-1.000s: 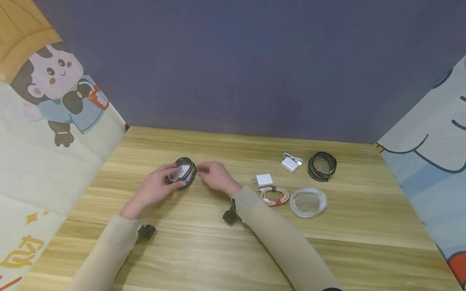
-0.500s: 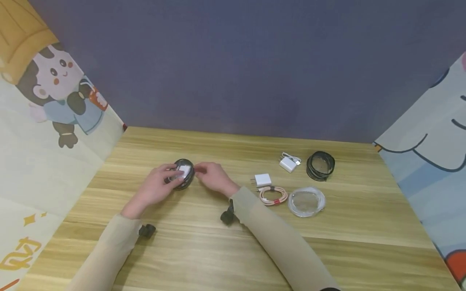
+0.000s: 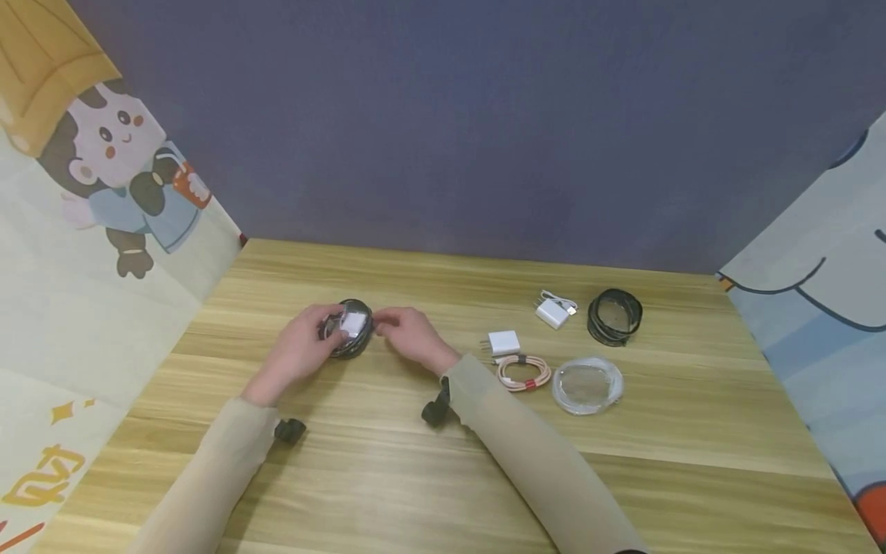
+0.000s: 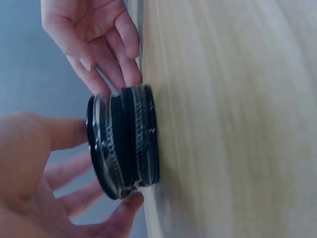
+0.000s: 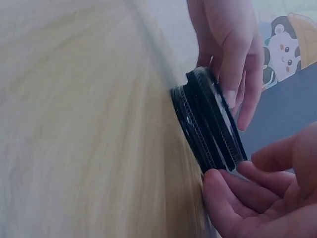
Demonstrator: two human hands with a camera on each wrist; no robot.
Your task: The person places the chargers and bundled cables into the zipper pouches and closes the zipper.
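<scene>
A small round zip case with clear faces and a black zipped rim stands low over the left part of the table. Something white shows through its top face. My left hand holds the case from its left side, fingers and thumb spread around it. On the opposite side, my right hand has its fingertips at the rim and pinches it near the zipper. In the right wrist view, thumb and fingers of the right hand meet the case's lower end; any zipper pull is hidden.
To the right lie a white charger with a cable, another white charger, a coiled peach cable, a clear round case and a black-rimmed round case. A dark panel stands behind the wooden table.
My left hand has shifted slightly around the case, and the case has turned and tilted a little, showing more of the white thing. The right hand stays at its right rim.
</scene>
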